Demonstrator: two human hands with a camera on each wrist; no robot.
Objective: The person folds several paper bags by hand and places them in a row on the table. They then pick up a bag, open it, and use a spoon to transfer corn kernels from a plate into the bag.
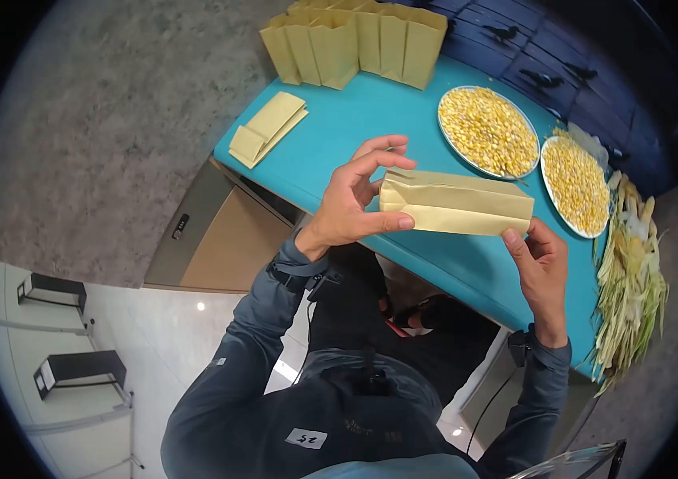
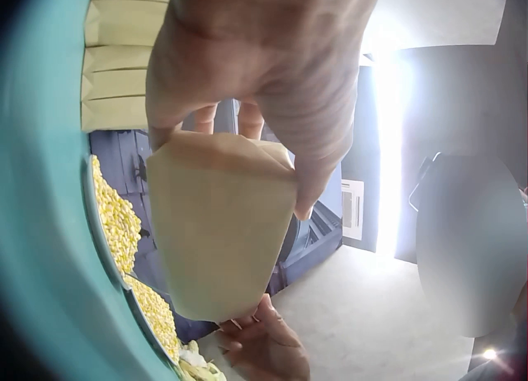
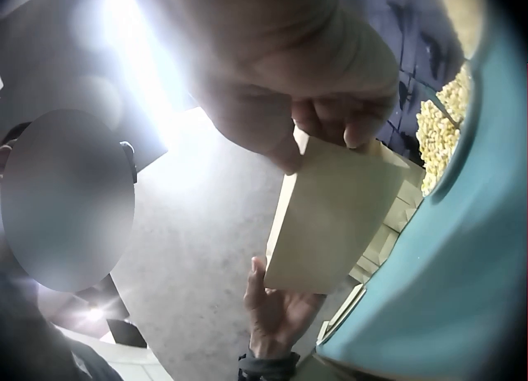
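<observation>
A tan paper bag (image 1: 457, 209) is held lengthwise between both hands above the front edge of the teal table (image 1: 339, 132). At its left end my left hand (image 1: 347, 199) grips it, thumb on the near side and fingers spread around the far side. My right hand (image 1: 545, 267) pinches the opposite end between thumb and fingers. The left wrist view shows the bag (image 2: 221, 228) opened out into a box shape below the left hand (image 2: 256, 51). From the right wrist, one broad flat side of the bag (image 3: 338, 220) is visible.
Several upright paper bags (image 1: 331, 48) stand at the back left, with folded bags (image 1: 271, 124) lying nearer. Yellow corn kernels (image 1: 489, 132) fill one plate; more kernels (image 1: 577, 185) fill a second. Corn with dry husks (image 1: 630, 279) lies along the right edge.
</observation>
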